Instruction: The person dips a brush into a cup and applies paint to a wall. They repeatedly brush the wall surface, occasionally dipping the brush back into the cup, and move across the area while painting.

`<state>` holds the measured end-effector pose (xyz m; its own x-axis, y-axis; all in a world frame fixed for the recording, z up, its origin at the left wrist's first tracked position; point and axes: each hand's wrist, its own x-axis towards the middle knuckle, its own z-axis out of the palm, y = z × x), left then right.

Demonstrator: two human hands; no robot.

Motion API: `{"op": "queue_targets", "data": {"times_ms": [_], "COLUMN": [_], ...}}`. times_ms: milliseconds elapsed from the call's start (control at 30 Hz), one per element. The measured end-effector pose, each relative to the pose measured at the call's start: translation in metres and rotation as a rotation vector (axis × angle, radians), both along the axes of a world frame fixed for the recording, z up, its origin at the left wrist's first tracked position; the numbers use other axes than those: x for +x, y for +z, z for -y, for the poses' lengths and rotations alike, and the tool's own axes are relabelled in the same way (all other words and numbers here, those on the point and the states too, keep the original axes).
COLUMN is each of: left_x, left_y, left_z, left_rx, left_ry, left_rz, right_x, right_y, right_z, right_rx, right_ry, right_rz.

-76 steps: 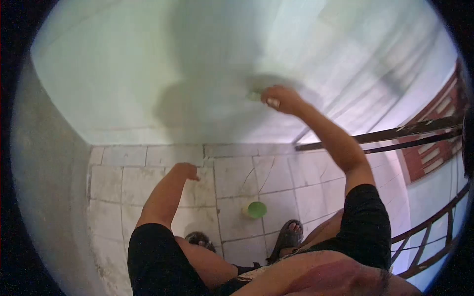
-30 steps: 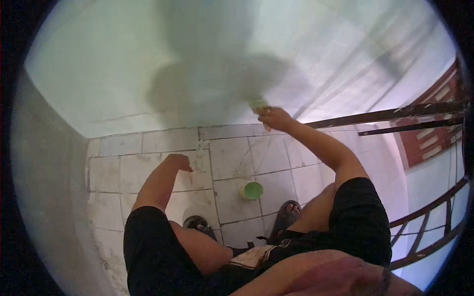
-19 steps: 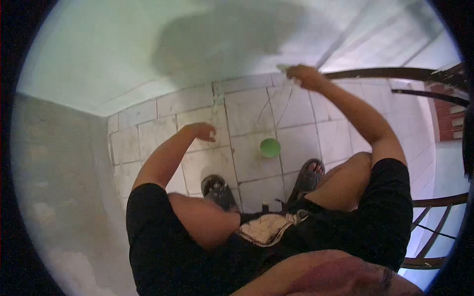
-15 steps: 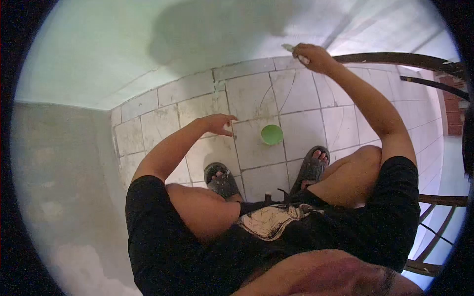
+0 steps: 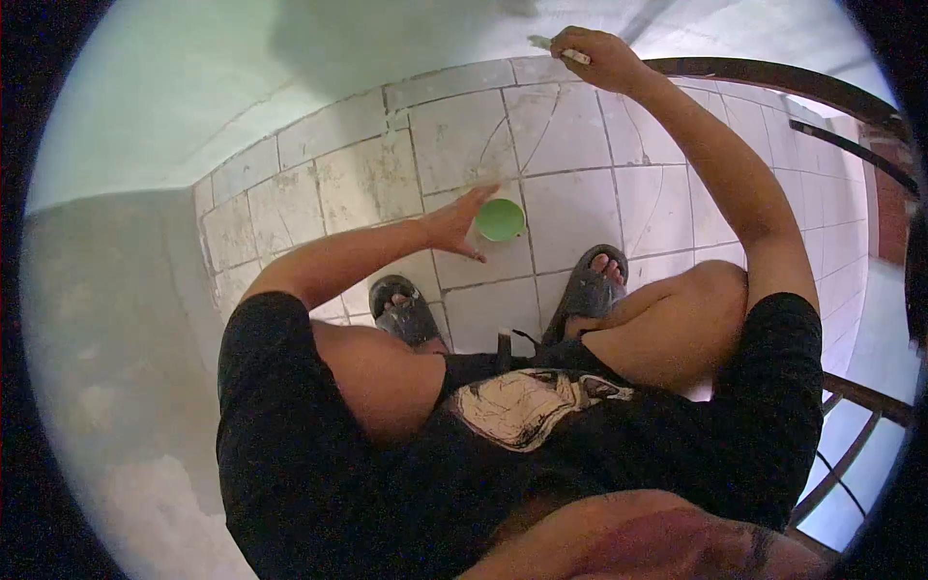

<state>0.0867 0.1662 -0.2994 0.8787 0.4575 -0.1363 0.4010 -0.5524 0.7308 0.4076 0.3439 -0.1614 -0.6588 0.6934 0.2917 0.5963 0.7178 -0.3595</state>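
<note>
A small green bowl [image 5: 500, 220] stands on the tiled floor between my feet. My left hand [image 5: 458, 224] is at its left side, thumb and fingers spread apart around that edge of the bowl. Up by the pale green wall [image 5: 387, 43], my right hand [image 5: 601, 60] grips a paintbrush [image 5: 576, 56] by its whitish handle. The brush's pale bristle end points left, close to the wall surface.
White floor tiles [image 5: 565, 208] with stains and cracks run up to the wall. My feet wear dark sandals [image 5: 404, 307]. A grey wall [image 5: 116, 319] rises on the left. A dark curved rail [image 5: 754, 70] and metal bars [image 5: 858, 454] stand on the right.
My left hand has moved right, from beside the bowl to its edge, with fingers opening. The right hand still holds the paintbrush near the wall. The whole view has shifted slightly.
</note>
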Motion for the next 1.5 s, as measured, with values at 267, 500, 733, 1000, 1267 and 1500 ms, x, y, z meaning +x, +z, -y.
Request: {"op": "queue_targets", "data": {"times_ms": [267, 500, 733, 1000, 1267, 1500], "left_x": [0.000, 0.002, 0.020, 0.019, 0.011, -0.010], "left_y": [-0.029, -0.049, -0.047, -0.051, -0.038, 0.005], "left_z": [-0.011, -0.014, -0.024, -0.020, -0.047, -0.088], "left_rx": [-0.206, -0.207, -0.133, -0.056, -0.068, -0.064], "left_ry": [0.030, 0.094, 0.027, 0.090, 0.130, 0.365], "left_rz": [0.007, 0.019, 0.021, 0.123, 0.102, 0.226], "right_x": [-0.006, -0.001, -0.001, 0.003, 0.003, -0.032], "right_y": [-0.019, -0.021, -0.013, -0.019, -0.007, 0.076], "right_z": [0.000, 0.009, 0.013, 0.013, 0.013, 0.043], "right_rx": [-0.069, -0.177, -0.176, -0.213, -0.323, -0.353], "right_ry": [0.106, 0.035, 0.012, 0.027, 0.041, 0.100], "right_rz": [-0.112, -0.066, -0.065, -0.027, -0.058, -0.358]}}
